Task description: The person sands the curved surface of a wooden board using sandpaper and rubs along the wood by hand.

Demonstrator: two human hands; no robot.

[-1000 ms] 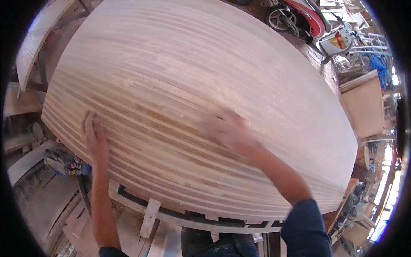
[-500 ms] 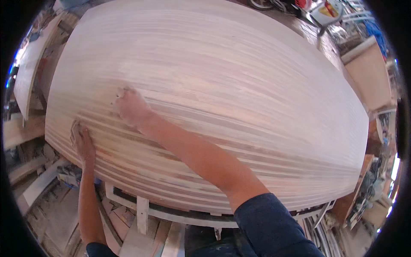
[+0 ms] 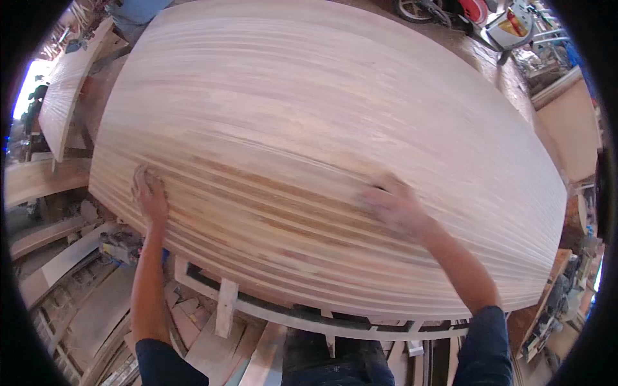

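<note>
A large curved hull of narrow wooden strips (image 3: 277,116) fills the middle of the view, pale with dust on its upper part and browner along its lower strips. My left hand (image 3: 151,196) rests on the lower left of the strips, its fingers spread and dusty. Over the strips right of centre is my right hand (image 3: 394,204), blurred by motion. A small dark thing shows at its fingers, too smeared to identify, and whether the hand grips it is hidden.
A motorbike (image 3: 508,29) stands at the upper right, near a leaning wooden panel (image 3: 570,128). A white frame (image 3: 290,320) runs under the hull's near edge. Wood offcuts lie at lower left, and a long curved panel (image 3: 67,93) stands at upper left.
Half a second ago my right hand was far to the left, near my left hand; now it is right of centre. My left hand stays on the left strips. The view has shifted slightly.
</note>
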